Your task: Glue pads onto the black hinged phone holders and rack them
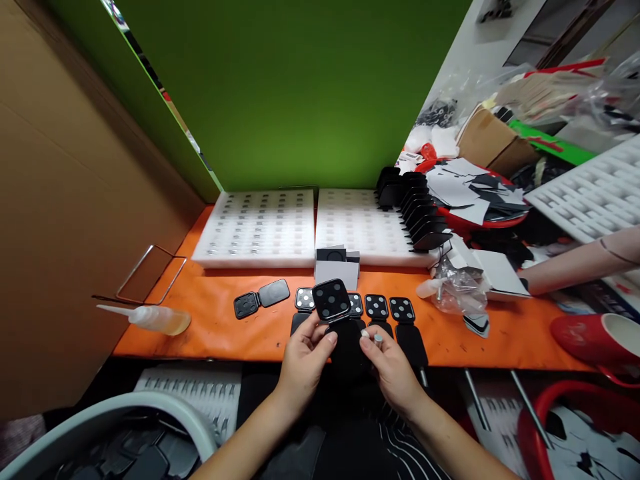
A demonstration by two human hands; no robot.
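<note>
My left hand [309, 357] is closed on a black hinged piece [332, 299], a square half with several grey round dots tilted up above a dark lower half. My right hand [393, 370] is pinched by the lower half's right edge, with a small grey cylinder [378, 341] at its fingertips; whether it also grips the piece, I cannot tell. Behind the hands, several similar hinged pieces [402, 309] lie opened on the orange work surface [210, 333], partly hidden. Another opened black piece [274, 292] lies to the left.
Two white foam trays [260, 223] stand at the back, with black plates [423, 213] upright on the right one. A bottle of yellowish liquid [159, 320] lies at left. Grey cards [337, 272], a plastic bag [457, 287] and a red mug [585, 340] are around. A grey tub [165, 403] sits below left.
</note>
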